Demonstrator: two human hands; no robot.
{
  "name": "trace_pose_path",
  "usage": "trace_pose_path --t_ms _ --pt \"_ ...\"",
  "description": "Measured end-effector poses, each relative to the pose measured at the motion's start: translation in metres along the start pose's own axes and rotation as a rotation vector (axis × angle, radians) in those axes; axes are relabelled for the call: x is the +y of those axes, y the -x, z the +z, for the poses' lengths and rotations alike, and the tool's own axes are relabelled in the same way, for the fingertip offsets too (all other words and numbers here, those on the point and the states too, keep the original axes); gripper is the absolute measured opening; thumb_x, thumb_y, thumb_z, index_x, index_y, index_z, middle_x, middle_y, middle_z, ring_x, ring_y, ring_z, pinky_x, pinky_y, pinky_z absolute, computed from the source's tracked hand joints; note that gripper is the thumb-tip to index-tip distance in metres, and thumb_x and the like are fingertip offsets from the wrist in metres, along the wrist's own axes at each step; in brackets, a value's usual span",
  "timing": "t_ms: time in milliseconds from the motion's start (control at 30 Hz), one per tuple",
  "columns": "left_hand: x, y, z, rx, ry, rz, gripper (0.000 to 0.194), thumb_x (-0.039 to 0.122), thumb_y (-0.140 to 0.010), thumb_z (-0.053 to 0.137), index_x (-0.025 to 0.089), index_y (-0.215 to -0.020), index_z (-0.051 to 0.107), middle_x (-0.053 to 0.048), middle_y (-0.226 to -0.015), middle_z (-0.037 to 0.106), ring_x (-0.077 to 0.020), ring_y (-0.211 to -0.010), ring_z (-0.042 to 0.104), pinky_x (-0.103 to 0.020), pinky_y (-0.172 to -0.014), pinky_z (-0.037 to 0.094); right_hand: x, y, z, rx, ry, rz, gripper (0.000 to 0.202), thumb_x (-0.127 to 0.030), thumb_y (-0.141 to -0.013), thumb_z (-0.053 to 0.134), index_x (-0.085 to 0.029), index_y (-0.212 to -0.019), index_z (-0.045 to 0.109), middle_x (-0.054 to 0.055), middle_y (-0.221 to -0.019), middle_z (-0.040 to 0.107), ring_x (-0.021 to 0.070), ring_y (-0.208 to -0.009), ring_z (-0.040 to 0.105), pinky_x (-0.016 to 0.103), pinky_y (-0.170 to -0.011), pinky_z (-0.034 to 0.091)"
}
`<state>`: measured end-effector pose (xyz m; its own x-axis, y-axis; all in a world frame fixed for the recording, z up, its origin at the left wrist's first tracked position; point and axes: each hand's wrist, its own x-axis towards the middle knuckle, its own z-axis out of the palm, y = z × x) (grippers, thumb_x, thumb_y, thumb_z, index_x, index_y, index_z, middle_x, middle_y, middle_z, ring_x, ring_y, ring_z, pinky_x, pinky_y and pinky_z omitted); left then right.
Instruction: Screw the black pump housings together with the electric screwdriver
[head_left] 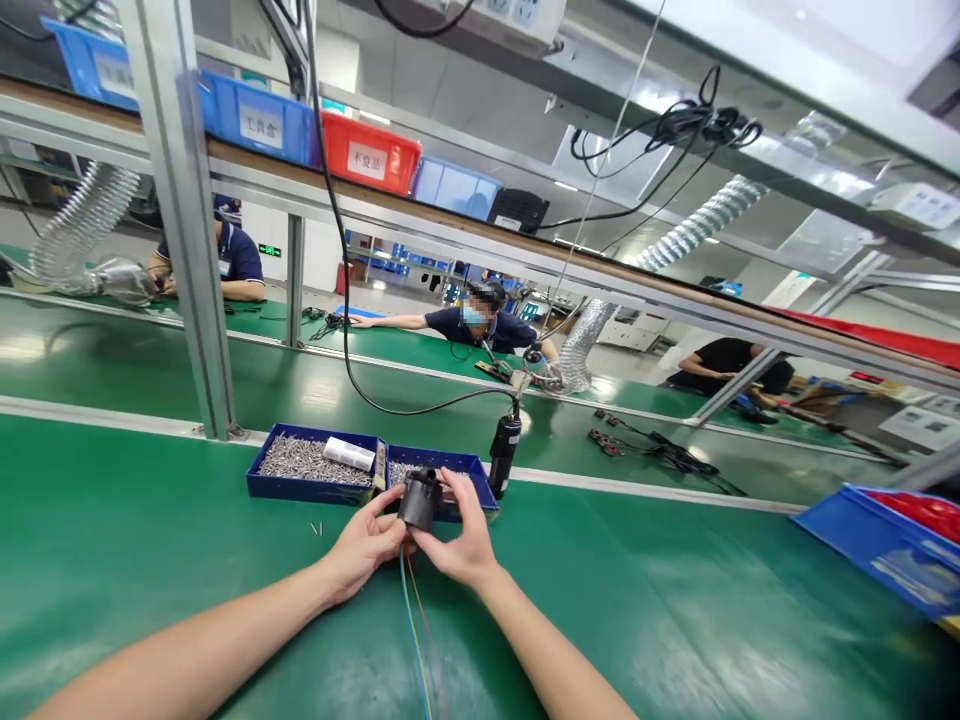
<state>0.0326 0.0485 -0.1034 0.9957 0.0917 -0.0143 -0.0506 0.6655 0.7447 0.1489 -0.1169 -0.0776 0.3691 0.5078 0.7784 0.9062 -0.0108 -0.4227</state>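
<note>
Black part (417,505), green tabletop (637,600), 2 blue trays (307,489).

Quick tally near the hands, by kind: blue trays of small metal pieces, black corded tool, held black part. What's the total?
Blue trays: 2
Black corded tool: 1
Held black part: 1
Total: 4

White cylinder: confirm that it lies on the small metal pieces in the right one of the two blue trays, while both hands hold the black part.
Wrong tray: the head view shows the white cylinder on the small metal pieces in the left blue tray. The rest stands: the left hand and right hand hold the black part.
</note>
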Motion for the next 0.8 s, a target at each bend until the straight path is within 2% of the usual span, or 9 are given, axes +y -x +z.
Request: trace_pose_path --t_ms 67,133,200,267,333,400,500,633,800 --pt "0.003 0.000 0.006 0.018 -0.107 0.085 0.076 0.040 -0.067 0.101 0.017 -0.130 0.064 -0.011 -0.107 0.073 -0.0243 -0.105 0.067 -0.037 -0.097 0.050 -0.003 0.002 -0.014 -0.014 0.161 -0.233 0.076 -0.016 -0.085 0.074 -0.020 -0.155 0.044 0.018 -0.136 0.059 0.0348 -0.128 0.059 0.055 -0.102 0.060" --pt "0.007 0.004 0.014 0.074 -0.189 0.111 0.057 0.041 -0.065 0.100 0.015 -0.107 0.072 -0.010 -0.105 0.073 -0.0228 -0.103 0.065 -0.031 -0.091 0.050 -0.011 0.010 -0.030 -0.056 0.311 -0.461 0.066 -0.009 -0.087 0.070 -0.020 -0.150 0.052 0.017 -0.134 0.061 0.0355 -0.132 0.058 0.056 -0.104 0.059" --pt "0.012 0.011 0.025 0.096 -0.187 0.022 0.048 0.048 -0.069 0.094 0.015 -0.094 0.071 -0.006 -0.093 0.070 -0.0189 -0.088 0.062 -0.028 -0.078 0.049 -0.022 0.023 -0.045 -0.091 0.430 -0.596 0.052 -0.006 -0.090 0.065 -0.017 -0.140 0.061 0.015 -0.129 0.065 0.0350 -0.133 0.059 0.054 -0.105 0.059" --pt "0.017 0.019 0.035 0.030 -0.169 -0.103 0.047 0.055 -0.075 0.087 0.017 -0.096 0.070 -0.004 -0.090 0.067 -0.0166 -0.081 0.060 -0.027 -0.069 0.047 -0.033 0.038 -0.055 -0.125 0.522 -0.654 0.040 -0.004 -0.093 0.059 -0.013 -0.130 0.068 0.014 -0.122 0.069 0.0327 -0.131 0.060 0.053 -0.110 0.056" --pt "0.021 0.024 0.041 -0.048 -0.240 -0.155 0.052 0.052 -0.071 0.091 0.016 -0.102 0.069 -0.004 -0.093 0.068 -0.0151 -0.079 0.060 -0.025 -0.068 0.046 -0.041 0.052 -0.059 -0.152 0.588 -0.671 0.036 -0.004 -0.096 0.053 -0.012 -0.125 0.072 0.012 -0.117 0.072 0.0288 -0.129 0.062 0.050 -0.118 0.051" --pt "0.022 0.026 0.041 -0.070 -0.350 -0.174 0.062 0.041 -0.058 0.100 0.015 -0.104 0.068 -0.003 -0.089 0.069 -0.0136 -0.076 0.060 -0.025 -0.070 0.046 -0.045 0.061 -0.057 -0.181 0.611 -0.663 0.037 -0.004 -0.100 0.047 -0.012 -0.125 0.073 0.011 -0.116 0.073 0.0262 -0.130 0.062 0.048 -0.121 0.048" --pt "0.021 0.022 0.033 -0.029 -0.433 -0.239 0.067 0.028 -0.048 0.101 0.013 -0.103 0.066 -0.002 -0.082 0.069 -0.0138 -0.073 0.060 -0.026 -0.071 0.047 -0.045 0.070 -0.047 -0.221 0.553 -0.633 0.036 -0.005 -0.103 0.045 -0.011 -0.128 0.069 0.014 -0.122 0.071 0.0267 -0.134 0.059 0.047 -0.117 0.053" --pt "0.020 0.018 0.020 0.039 -0.498 -0.355 0.070 0.022 -0.041 0.096 0.014 -0.103 0.064 -0.001 -0.077 0.069 -0.0167 -0.070 0.061 -0.028 -0.064 0.047 -0.038 0.077 -0.041 -0.270 0.394 -0.536 0.036 -0.007 -0.100 0.055 -0.015 -0.135 0.061 0.015 -0.130 0.066 0.0278 -0.138 0.056 0.044 -0.109 0.059" --pt "0.019 0.022 0.019 -0.005 -0.530 -0.368 0.067 0.017 -0.041 0.093 0.016 -0.101 0.064 0.002 -0.072 0.067 -0.0167 -0.068 0.061 -0.029 -0.064 0.048 -0.021 0.062 -0.078 -0.380 0.340 -0.351 0.062 -0.018 -0.088 0.068 -0.024 -0.148 0.053 0.017 -0.142 0.061 0.0328 -0.129 0.063 0.051 -0.100 0.063"
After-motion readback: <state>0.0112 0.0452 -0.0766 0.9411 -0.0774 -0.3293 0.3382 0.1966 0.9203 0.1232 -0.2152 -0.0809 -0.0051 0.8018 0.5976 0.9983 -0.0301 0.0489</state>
